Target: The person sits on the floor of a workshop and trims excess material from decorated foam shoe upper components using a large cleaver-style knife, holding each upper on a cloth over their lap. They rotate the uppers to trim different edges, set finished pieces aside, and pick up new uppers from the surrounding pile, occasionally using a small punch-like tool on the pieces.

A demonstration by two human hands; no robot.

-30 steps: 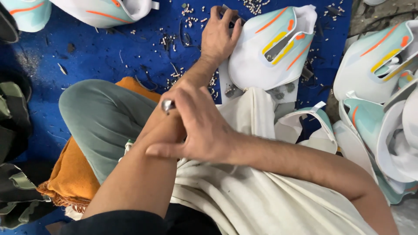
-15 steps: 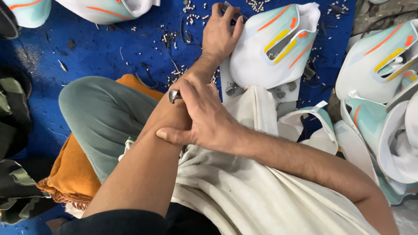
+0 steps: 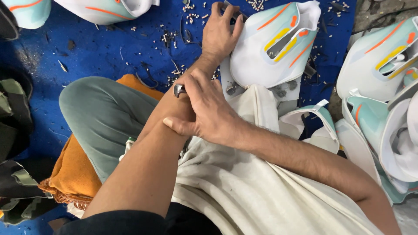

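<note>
My left hand [image 3: 221, 34] reaches far forward and grips the left edge of a white and mint plastic shell [image 3: 270, 52] with yellow and orange stripes, which lies on the blue mat [image 3: 109, 48]. A small dark part shows under its fingertips. My right hand [image 3: 204, 109] lies across my left forearm, closed around a small metal tool [image 3: 179, 90] whose rounded grey end sticks out by the thumb. A cream cloth [image 3: 244, 182] covers my lap under both arms.
More mint and white shells are piled at the right [image 3: 383, 87] and along the top left [image 3: 104, 8]. Small metal bits [image 3: 174, 39] are scattered over the mat. An orange cushion [image 3: 72, 174] lies under my bent knee [image 3: 100, 113]. Camouflage fabric [image 3: 15, 130] lies at the left edge.
My right hand, with the metal tool, has slid up along my left forearm toward the wrist. My left hand has stayed on the shell's edge.
</note>
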